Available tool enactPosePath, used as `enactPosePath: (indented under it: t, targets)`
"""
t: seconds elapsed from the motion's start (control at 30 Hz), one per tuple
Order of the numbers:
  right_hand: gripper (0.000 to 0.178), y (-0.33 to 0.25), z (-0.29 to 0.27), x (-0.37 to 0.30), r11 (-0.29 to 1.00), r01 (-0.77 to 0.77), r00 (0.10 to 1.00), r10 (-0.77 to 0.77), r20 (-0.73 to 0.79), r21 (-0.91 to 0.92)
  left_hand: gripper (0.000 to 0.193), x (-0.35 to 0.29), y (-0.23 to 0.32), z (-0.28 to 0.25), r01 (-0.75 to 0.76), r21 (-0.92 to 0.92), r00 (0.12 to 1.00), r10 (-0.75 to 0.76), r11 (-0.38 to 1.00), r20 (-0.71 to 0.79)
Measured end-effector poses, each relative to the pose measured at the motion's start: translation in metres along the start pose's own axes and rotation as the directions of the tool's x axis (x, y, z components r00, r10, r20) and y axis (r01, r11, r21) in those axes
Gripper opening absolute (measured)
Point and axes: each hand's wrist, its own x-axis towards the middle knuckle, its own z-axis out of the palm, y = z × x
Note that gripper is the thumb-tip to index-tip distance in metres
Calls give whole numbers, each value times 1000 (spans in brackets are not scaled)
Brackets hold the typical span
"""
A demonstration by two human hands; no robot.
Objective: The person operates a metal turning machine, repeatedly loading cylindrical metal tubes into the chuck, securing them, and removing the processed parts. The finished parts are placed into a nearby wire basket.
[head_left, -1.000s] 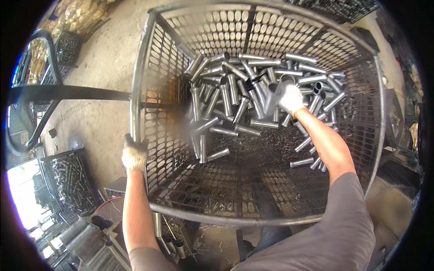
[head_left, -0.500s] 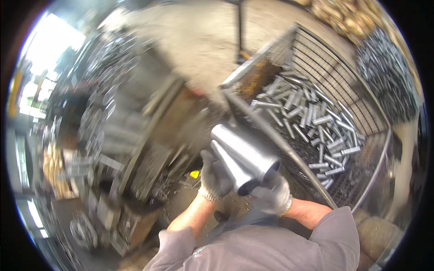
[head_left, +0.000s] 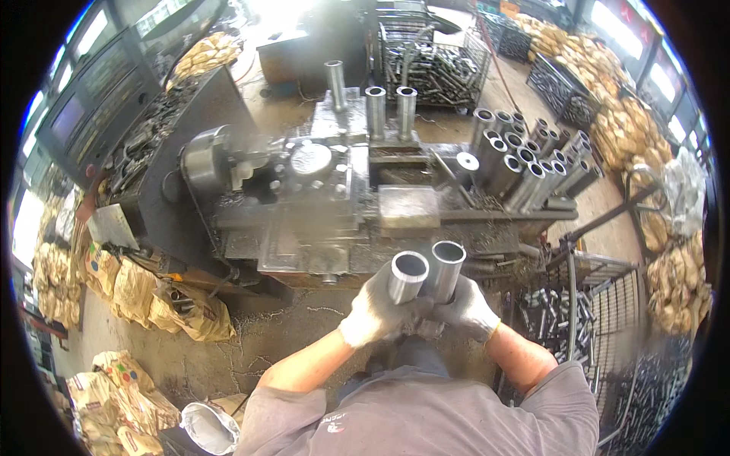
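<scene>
Two shiny metal tubes stand side by side in my gloved hands, their open ends up toward me. My left hand [head_left: 379, 313] is wrapped round the left tube [head_left: 406, 287]. The right tube [head_left: 443, 283] is gripped by my right hand [head_left: 470, 313]. Their lower ends are hidden behind the gloves. Just beyond them is a lathe [head_left: 313, 228] with a round chuck [head_left: 208, 157] at its left. A cluster of upright tubes [head_left: 525, 176] stands on the machine's right end, and several more stand farther back on it.
A wire basket of short metal pieces [head_left: 604, 304] is close at my right. Paper sacks [head_left: 137, 292] and a white-lined bucket [head_left: 209, 427] sit on the left floor. A black panel [head_left: 163, 201] rises left of the lathe. Another filled wire crate [head_left: 433, 72] stands at the back.
My view has swung from the wire basket to the lathe. Both tubes, which lay tilted across my hands, are now more upright, still held.
</scene>
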Motion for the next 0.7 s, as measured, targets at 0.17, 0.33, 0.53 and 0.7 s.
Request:
enactPosePath:
  t: [0.17,0.33,0.53,0.7]
  targets:
    - [44,-88,-10,105,942,205,966,-238,-98,-266,43,-4,-42,-131,-271,79,859,279,959,-430]
    - [57,-165,-15,276,716,349,863,-497,-92,-605,38,42,-91,-239,-154,-42,740,87,987,-667]
    - [57,-150,64,491,799,367,799,-533,-279,-477,41,86,-148,-256,73,-313,875,-211,947,-436]
    - [42,-102,77,623,828,227,734,-492,-468,-513,44,89,-173,-235,-48,33,909,57,998,-413]
